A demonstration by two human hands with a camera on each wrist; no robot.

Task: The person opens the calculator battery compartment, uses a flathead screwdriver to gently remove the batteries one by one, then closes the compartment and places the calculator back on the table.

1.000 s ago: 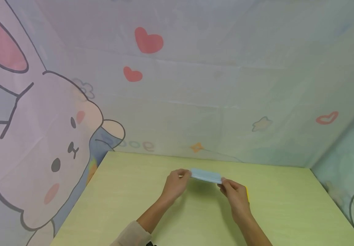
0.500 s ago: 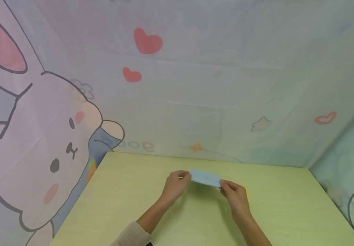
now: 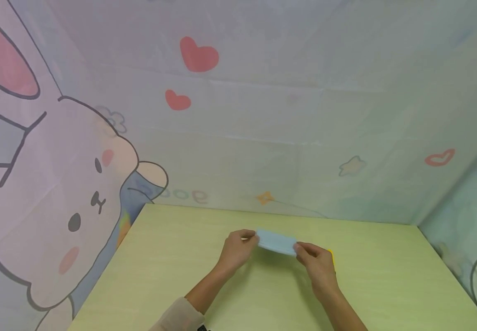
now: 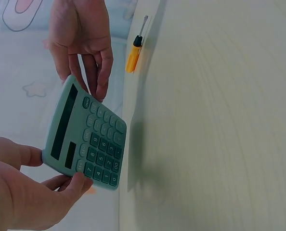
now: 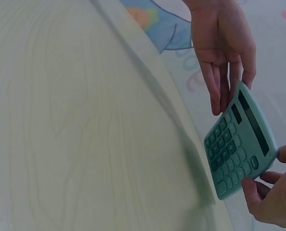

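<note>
A light blue-green calculator (image 3: 277, 242) is held up above the table between both hands, and its shadow falls on the tabletop. Its keys and dark display strip show in both wrist views, while the head view shows a plain side. My left hand (image 3: 237, 250) pinches one end between thumb and fingers. At the opposite end, my right hand (image 3: 316, 264) pinches the calculator's edge the same way. In the left wrist view, a screwdriver (image 4: 135, 54) with a yellow-orange handle lies on the table beyond the right hand; the head view shows only a yellow sliver of it.
The pale green-yellow table (image 3: 172, 257) reaches back to a cloth backdrop (image 3: 255, 115) printed with hearts and a large rabbit. More of the backdrop stands along the left and right sides. A beige sleeve (image 3: 180, 316) covers part of the left forearm.
The calculator has tilted a little, so more of its plain side shows in the head view. Its right end sits slightly lower and further left. Both hands keep their grip.
</note>
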